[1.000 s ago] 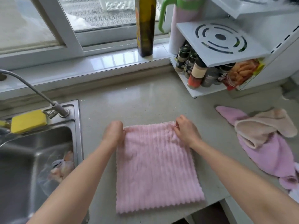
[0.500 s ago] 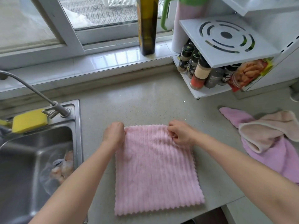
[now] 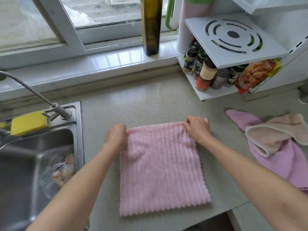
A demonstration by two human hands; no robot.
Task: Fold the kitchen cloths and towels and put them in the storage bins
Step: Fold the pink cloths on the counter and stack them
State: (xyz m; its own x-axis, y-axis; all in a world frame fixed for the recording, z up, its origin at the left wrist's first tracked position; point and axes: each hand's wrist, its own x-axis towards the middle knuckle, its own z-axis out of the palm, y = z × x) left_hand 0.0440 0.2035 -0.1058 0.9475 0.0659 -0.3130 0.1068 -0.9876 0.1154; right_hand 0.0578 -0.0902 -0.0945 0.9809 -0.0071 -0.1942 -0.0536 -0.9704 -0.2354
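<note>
A pink ribbed kitchen cloth (image 3: 161, 170) lies flat on the grey counter (image 3: 141, 104) in front of me. My left hand (image 3: 115, 136) pinches its far left corner. My right hand (image 3: 198, 129) pinches its far right corner. Both hands rest on the counter at the cloth's far edge. To the right lies a heap of two more cloths: a beige towel (image 3: 275, 132) on top of a purple cloth (image 3: 283, 160). No storage bin shows in the view.
A steel sink (image 3: 33, 155) with a tap (image 3: 33, 92) and a yellow sponge (image 3: 28, 123) is at left. A white spice rack (image 3: 233, 52) with bottles stands at back right. An oil bottle (image 3: 150, 25) stands on the windowsill. The counter's front edge runs just below the cloth.
My right hand drew in along the cloth's far edge, then went back out to the right corner. The left hand stayed on its corner. The cloth now lies flatter.
</note>
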